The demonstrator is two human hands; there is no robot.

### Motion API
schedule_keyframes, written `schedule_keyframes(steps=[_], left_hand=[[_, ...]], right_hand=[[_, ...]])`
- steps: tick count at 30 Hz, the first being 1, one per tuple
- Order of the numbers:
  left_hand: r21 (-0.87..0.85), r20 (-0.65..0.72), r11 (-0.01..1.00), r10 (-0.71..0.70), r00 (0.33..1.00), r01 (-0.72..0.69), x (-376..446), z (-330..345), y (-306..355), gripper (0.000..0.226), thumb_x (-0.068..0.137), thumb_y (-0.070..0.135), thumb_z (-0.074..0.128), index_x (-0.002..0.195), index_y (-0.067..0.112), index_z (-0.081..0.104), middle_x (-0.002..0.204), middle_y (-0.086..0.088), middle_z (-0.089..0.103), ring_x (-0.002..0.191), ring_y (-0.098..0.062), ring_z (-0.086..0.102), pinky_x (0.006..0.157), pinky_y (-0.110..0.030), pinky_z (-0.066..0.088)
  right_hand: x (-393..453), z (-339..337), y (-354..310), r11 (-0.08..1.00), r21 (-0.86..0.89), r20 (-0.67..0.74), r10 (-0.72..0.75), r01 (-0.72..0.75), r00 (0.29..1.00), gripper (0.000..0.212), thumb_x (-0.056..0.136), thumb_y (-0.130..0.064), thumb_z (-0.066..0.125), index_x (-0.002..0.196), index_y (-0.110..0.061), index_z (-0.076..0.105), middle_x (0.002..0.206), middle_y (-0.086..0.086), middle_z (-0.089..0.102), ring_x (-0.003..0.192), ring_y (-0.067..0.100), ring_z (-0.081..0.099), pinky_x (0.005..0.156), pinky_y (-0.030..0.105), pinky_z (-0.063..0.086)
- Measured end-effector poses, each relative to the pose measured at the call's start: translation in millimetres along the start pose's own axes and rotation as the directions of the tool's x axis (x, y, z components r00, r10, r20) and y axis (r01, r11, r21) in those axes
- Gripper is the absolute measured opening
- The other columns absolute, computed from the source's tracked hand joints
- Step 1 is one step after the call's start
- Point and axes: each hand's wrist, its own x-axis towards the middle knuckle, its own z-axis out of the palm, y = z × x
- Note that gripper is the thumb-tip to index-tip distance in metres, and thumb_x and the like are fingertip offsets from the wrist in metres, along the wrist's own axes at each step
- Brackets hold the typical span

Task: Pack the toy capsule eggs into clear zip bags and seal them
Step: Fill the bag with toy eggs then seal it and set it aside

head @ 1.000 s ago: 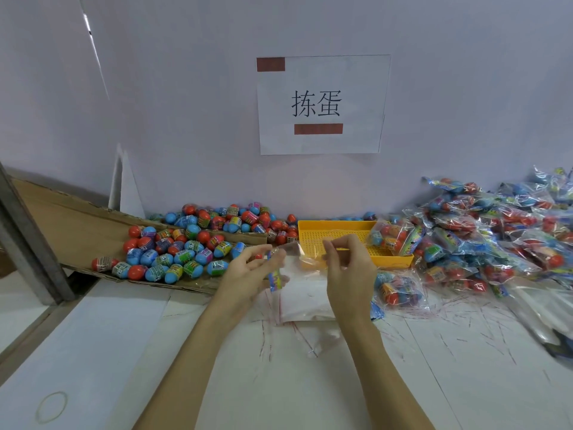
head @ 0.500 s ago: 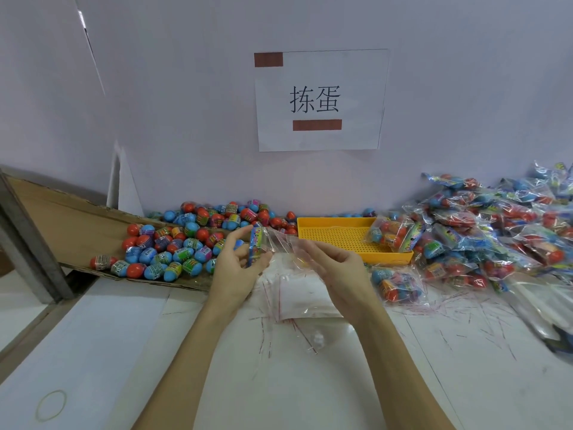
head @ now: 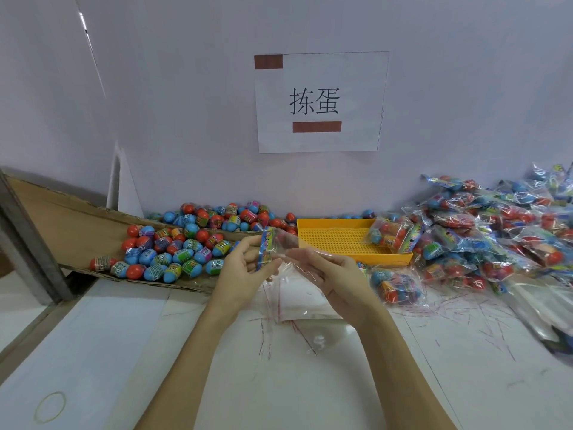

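Observation:
Between my hands hangs an empty clear zip bag with a colourful printed header strip. My left hand grips that header end, fingers curled round it. My right hand lies palm up under the clear film and pinches it. Loose red and blue capsule eggs are heaped on a brown cardboard sheet to the left. A flat stack of empty clear bags rests on the white table just below my hands.
A yellow perforated tray sits behind my right hand with one filled bag leaning in it. Several filled bags pile up at the right, one near my right wrist. A rubber band lies front left.
Both hands lifted the bag off the stack and turned it; the header strip went from hanging down to standing upright in my left hand, and my right hand opened out beneath the film.

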Motion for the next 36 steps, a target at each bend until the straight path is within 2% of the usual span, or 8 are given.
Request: schedule_keyframes(steps=[3, 7, 14, 21, 26, 29, 33, 36], left_hand=[[-0.032, 0.005, 0.999, 0.0, 1.0, 0.001, -0.8, -0.1, 0.7, 0.038, 0.087, 0.013, 0.079, 0.124, 0.015, 0.066, 0.101, -0.001, 0.08, 0.086, -0.021, 0.077, 0.071, -0.022, 0.059], [0.016, -0.024, 1.0, 0.02, 0.999, -0.02, -1.0, 5.6, 0.3, 0.029, 0.086, 0.012, 0.081, 0.11, 0.023, 0.07, 0.093, 0.007, 0.078, 0.077, -0.012, 0.075, 0.064, -0.022, 0.059], [0.071, -0.099, 0.997, 0.03, 0.995, -0.023, 3.3, -5.2, -4.2, 0.03, 0.086, 0.009, 0.08, 0.113, 0.019, 0.07, 0.085, -0.003, 0.077, 0.071, -0.015, 0.074, 0.063, -0.02, 0.058], [0.057, -0.078, 0.997, 0.06, 0.995, -0.056, 1.5, -3.4, -1.5, 0.028, 0.088, 0.015, 0.08, 0.11, 0.027, 0.069, 0.088, -0.001, 0.077, 0.074, -0.017, 0.075, 0.065, -0.024, 0.061], [0.187, -0.147, 0.981, 0.077, 0.986, -0.048, 2.8, -0.5, -7.0, 0.032, 0.091, 0.015, 0.077, 0.112, 0.037, 0.065, 0.082, 0.007, 0.075, 0.075, -0.006, 0.071, 0.065, -0.016, 0.057], [0.489, -0.147, 0.862, 0.231, 0.962, -0.132, 1.4, 3.9, -12.3, 0.067, 0.091, 0.015, 0.076, 0.145, 0.04, 0.044, 0.129, 0.013, 0.06, 0.117, 0.005, 0.054, 0.093, -0.014, 0.049], [0.79, 0.242, 0.429, 0.438, 0.866, -0.438, -0.3, 3.8, -14.2, 0.108, 0.078, 0.042, 0.085, 0.161, 0.045, 0.015, 0.168, 0.014, 0.015, 0.156, -0.009, 0.01, 0.124, -0.035, 0.008], [0.802, 0.369, 0.237, 0.525, 0.767, -0.548, -3.9, 11.0, -14.5, 0.1, 0.071, 0.045, 0.09, 0.156, 0.03, 0.038, 0.154, 0.005, 0.049, 0.147, -0.015, 0.038, 0.123, -0.043, 0.016]], right_hand=[[-1.9, -4.6, -7.5, 0.99, 0.116, 0.094, 0.075, -0.086, 0.993, 0.04, 0.101, -0.029, 0.059, 0.129, 0.0, 0.064, 0.127, 0.016, 0.07, 0.121, 0.025, 0.066, 0.091, 0.027, 0.058], [-2.9, -10.8, -6.1, 0.999, -0.022, 0.018, 0.047, -0.047, 0.999, 0.039, 0.097, -0.033, 0.063, 0.129, -0.01, 0.065, 0.121, 0.012, 0.073, 0.116, 0.026, 0.069, 0.081, 0.023, 0.056], [-0.1, -10.9, -1.1, 0.999, -0.033, 0.073, 0.011, -0.008, 0.997, 0.032, 0.101, -0.021, 0.059, 0.124, -0.001, 0.068, 0.123, 0.016, 0.072, 0.118, 0.029, 0.068, 0.105, 0.033, 0.052], [-0.2, -1.3, -0.4, 0.998, 0.055, 0.099, 0.006, -0.012, 0.995, 0.033, 0.093, -0.019, 0.068, 0.122, -0.004, 0.071, 0.124, 0.021, 0.07, 0.119, 0.036, 0.067, 0.096, 0.041, 0.058], [0.6, -1.6, -3.4, 0.997, 0.033, 0.135, 0.064, -0.069, 0.989, 0.033, 0.099, -0.021, 0.061, 0.131, -0.011, 0.066, 0.128, 0.016, 0.069, 0.125, 0.029, 0.064, 0.111, 0.042, 0.046], [0.7, 6.1, 0.3, 0.993, -0.119, 0.103, 0.027, -0.014, 0.994, 0.033, 0.097, -0.007, 0.06, 0.124, -0.022, 0.071, 0.133, 0.0, 0.067, 0.133, 0.016, 0.056, 0.113, 0.032, 0.041], [-2.6, 13.4, 4.3, 0.943, -0.3, 0.124, -0.109, 0.142, 0.986, 0.038, 0.1, -0.007, 0.058, 0.134, -0.023, 0.063, 0.132, -0.008, 0.067, 0.123, 0.01, 0.063, 0.104, 0.027, 0.048], [-5.8, 17.8, 5.6, 0.902, -0.378, 0.171, -0.155, 0.21, 0.973, 0.028, 0.102, -0.006, 0.056, 0.122, -0.02, 0.07, 0.115, -0.004, 0.076, 0.111, 0.009, 0.069, 0.09, 0.018, 0.054]])
